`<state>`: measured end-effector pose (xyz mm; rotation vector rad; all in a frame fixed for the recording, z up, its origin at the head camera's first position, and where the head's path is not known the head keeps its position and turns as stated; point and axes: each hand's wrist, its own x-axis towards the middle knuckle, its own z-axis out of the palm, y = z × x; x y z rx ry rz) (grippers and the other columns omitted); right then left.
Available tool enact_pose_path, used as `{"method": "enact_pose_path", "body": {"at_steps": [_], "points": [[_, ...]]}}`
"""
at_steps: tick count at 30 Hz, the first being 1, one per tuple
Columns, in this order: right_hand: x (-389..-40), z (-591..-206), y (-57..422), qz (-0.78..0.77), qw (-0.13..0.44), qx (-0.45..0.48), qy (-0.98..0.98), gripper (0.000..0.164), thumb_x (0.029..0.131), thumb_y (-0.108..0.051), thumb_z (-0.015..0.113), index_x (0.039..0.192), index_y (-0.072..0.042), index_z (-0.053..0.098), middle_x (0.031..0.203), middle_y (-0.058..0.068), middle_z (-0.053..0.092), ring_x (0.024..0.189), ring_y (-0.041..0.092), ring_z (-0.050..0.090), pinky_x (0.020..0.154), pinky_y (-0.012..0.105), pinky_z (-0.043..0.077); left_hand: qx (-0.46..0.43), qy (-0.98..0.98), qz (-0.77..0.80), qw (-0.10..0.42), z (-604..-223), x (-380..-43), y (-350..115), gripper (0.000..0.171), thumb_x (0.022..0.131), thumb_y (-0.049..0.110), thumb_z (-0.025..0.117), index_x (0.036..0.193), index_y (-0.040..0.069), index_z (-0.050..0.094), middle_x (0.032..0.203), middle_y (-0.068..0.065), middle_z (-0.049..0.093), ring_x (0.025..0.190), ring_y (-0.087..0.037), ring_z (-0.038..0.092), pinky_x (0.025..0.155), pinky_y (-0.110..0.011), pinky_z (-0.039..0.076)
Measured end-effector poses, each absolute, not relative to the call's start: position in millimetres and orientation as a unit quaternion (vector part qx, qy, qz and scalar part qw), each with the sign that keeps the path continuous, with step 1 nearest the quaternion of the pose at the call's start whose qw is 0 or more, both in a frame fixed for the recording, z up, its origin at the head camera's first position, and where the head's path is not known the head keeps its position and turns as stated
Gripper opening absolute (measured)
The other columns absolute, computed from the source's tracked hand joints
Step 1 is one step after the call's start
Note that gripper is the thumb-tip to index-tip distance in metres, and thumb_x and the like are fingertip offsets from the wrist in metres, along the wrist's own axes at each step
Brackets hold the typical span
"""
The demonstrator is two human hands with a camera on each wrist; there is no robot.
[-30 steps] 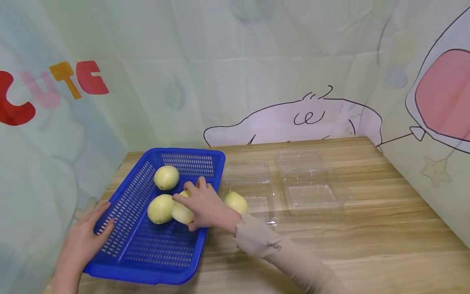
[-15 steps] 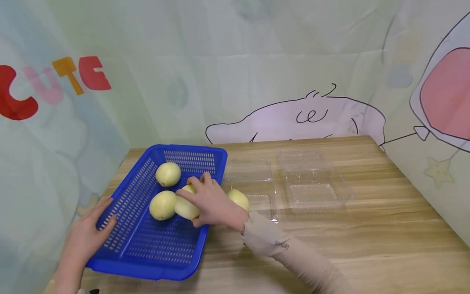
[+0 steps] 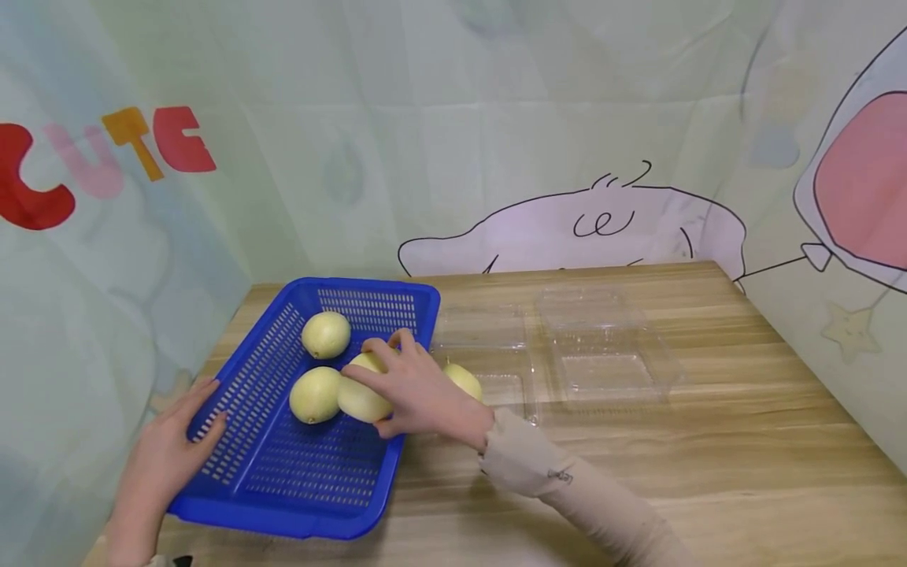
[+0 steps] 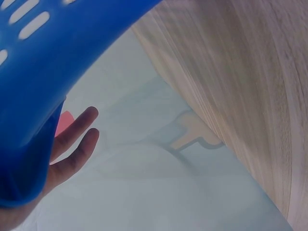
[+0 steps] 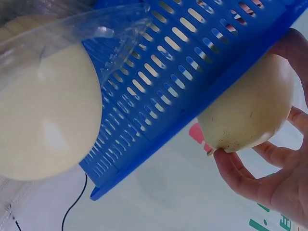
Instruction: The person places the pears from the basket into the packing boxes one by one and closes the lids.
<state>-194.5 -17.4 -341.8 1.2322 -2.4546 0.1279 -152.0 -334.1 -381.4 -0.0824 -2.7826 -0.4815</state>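
Note:
My right hand [image 3: 428,394] grips a pale yellow-green melon [image 3: 363,399] over the right side of the blue plastic basket [image 3: 283,524]. In the right wrist view the fingers [image 5: 240,180] curl about this melon [image 5: 252,103], its small stem showing near a fingertip. My left hand [image 3: 157,457] holds the basket's left rim, thumb inside and fingers outside; part of it is hidden behind the rim in the left wrist view. Two more melons lie in the basket, a far one [image 3: 326,335] and a nearer one [image 3: 315,395] beside the held melon.
Right of the basket stands an open clear plastic container [image 3: 527,378] with another melon [image 3: 464,380] in it, partly hidden by my right hand. A second open clear container [image 3: 609,372] is farther right on the wooden table [image 3: 708,457]. Printed cloth hangs behind.
My right hand and the melon it grips have shifted a little to the right. My left hand stays on the basket rim, and the head view has tilted slightly.

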Motion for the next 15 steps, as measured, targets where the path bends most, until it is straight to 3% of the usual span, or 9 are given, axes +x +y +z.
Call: {"method": "enact_pose_path", "body": {"at_steps": [15], "points": [[-187.7, -334.1, -4.1, 0.065, 0.189, 0.445, -0.873, 0.07, 0.061, -0.046, 0.073, 0.123, -0.03, 0.046, 0.122, 0.004, 0.043, 0.099, 0.027, 0.04, 0.07, 0.027, 0.046, -0.01, -0.976, -0.164, 0.141, -380.5, -150.8, -331.5, 0.052, 0.087, 0.02, 0.052, 0.132, 0.0, 0.038, 0.127, -0.031, 0.043, 0.11, -0.053, 0.041, 0.085, -0.062, 0.033]]}}
